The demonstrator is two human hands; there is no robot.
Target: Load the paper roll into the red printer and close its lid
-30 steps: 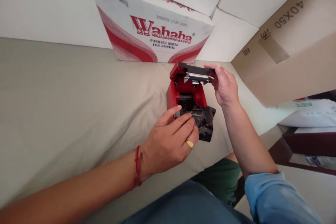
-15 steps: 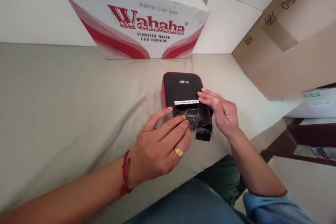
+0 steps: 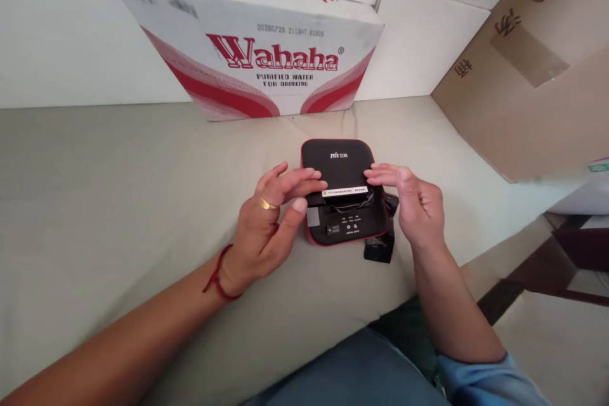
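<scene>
A small black printer (image 3: 339,168) with red edges lies flat on the cloth-covered surface. A white label strip (image 3: 345,191) runs along its lid, above a dark slot where crumpled clear film (image 3: 354,204) shows. Small buttons and icons sit on the front panel. My left hand (image 3: 269,222), with a gold ring, is at the printer's left side; its outstretched fingertips rest on or just over the lid. My right hand (image 3: 415,203) is open at the right side, fingertips at the lid's right edge. A piece of black wrapping (image 3: 379,247) lies by the printer's right front corner.
Behind the printer stands a white and red water carton (image 3: 285,66), with white boxes (image 3: 421,44) around it. At the right is a large brown cardboard box (image 3: 533,89). The cloth-covered surface (image 3: 118,158) stretches to the left, and its front edge meets my lap.
My left hand has moved from the front panel up and left to the lid's side. The film that stretched over the panel is now at the slot, and the buttons show. My right hand stays beside the lid.
</scene>
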